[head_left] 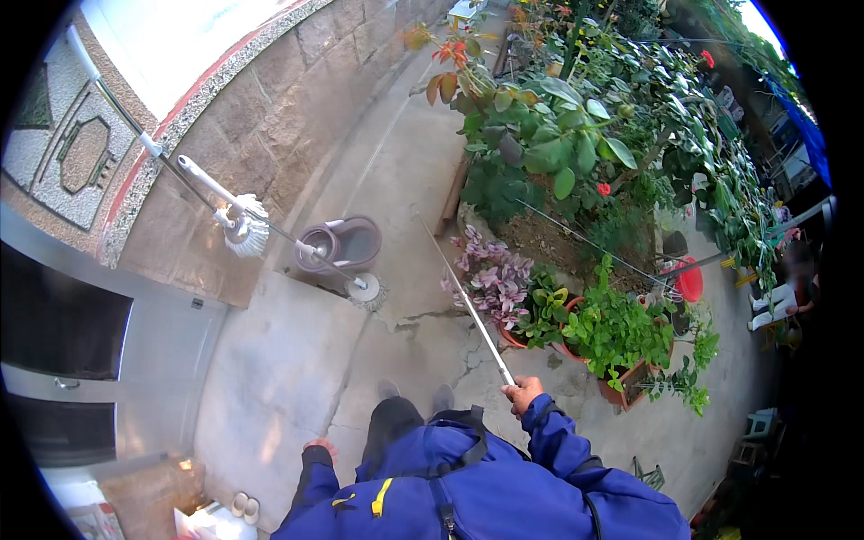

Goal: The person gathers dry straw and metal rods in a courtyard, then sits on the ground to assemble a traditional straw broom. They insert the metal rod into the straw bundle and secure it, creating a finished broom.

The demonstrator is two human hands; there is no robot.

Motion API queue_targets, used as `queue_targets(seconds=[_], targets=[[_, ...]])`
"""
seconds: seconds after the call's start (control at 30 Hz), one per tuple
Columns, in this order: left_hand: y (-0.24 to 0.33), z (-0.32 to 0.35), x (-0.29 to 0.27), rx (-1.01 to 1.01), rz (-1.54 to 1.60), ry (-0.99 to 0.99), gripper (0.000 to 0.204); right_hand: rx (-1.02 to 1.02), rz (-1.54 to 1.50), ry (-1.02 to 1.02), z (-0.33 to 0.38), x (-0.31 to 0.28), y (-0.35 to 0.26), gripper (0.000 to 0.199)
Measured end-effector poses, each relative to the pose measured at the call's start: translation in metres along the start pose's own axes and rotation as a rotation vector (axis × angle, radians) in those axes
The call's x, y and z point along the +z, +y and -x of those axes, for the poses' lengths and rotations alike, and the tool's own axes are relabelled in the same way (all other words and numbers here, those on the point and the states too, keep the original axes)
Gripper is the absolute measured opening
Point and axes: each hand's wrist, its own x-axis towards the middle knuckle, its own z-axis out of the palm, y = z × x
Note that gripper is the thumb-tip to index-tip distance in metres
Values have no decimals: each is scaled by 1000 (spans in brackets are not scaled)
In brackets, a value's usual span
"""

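Note:
My right hand (522, 393) is wrapped round the near end of a long, thin, pale pole (474, 311). From there the pole slants forward and to the left over the concrete, past a pink-purple leafy plant (493, 274). What its far tip is like is too small to tell. My left hand (321, 445) hangs low by my left side, away from any object. Its fingers are too small and blurred to make out.
Ahead to the left stands a purple-grey mop bucket (367, 236), with a white-headed mop (364, 288) leaning across it. Another white mop head (246, 230) hangs by the stone wall (270, 99). Potted plants (621, 328) and a raised bed edge the right, near a red bucket (688, 281).

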Motion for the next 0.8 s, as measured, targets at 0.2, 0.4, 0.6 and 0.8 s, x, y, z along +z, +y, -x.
queue_targets(seconds=[0.2, 0.4, 0.6, 0.8], targets=[[60, -44, 8, -56, -94, 27, 31, -42, -29, 32, -47, 26, -70, 20], [194, -61, 52, -39, -162, 54, 27, 52, -91, 137, -57, 52, -145, 19], [348, -102, 98, 54, -53, 8, 23, 48, -155, 125, -79, 68, -213, 19], [458, -30, 196, 164, -390, -24, 29, 56, -166, 163, -132, 59, -239, 13]])
